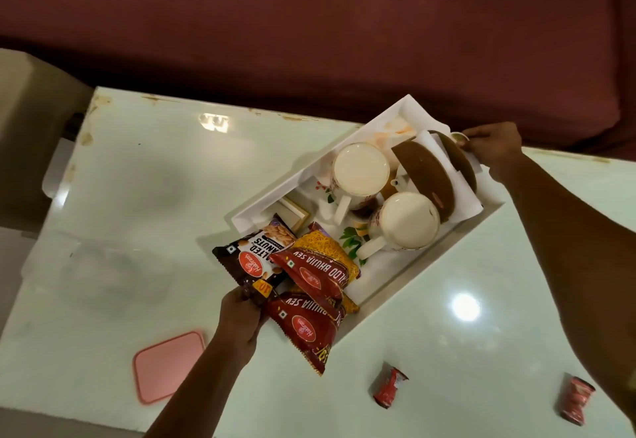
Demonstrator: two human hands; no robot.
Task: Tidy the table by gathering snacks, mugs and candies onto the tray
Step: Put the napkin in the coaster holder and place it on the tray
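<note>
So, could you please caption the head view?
Left hand lowers snack packets onto the tray; right hand grips its far end.

You have a pale, glossy counter (144, 203) in front of you, its far edge chipped and stained brown in spots. A pink lid (168, 367) with rounded corners lies flat near your side of it, toward the left. A bright round light reflection (465, 307) shines on the surface at the right, and a smaller one (214, 122) sits near the far edge. Beyond the counter runs a dark red sofa (309, 24). At the far left you see a beige, cushion-like shape (31, 121).
</note>
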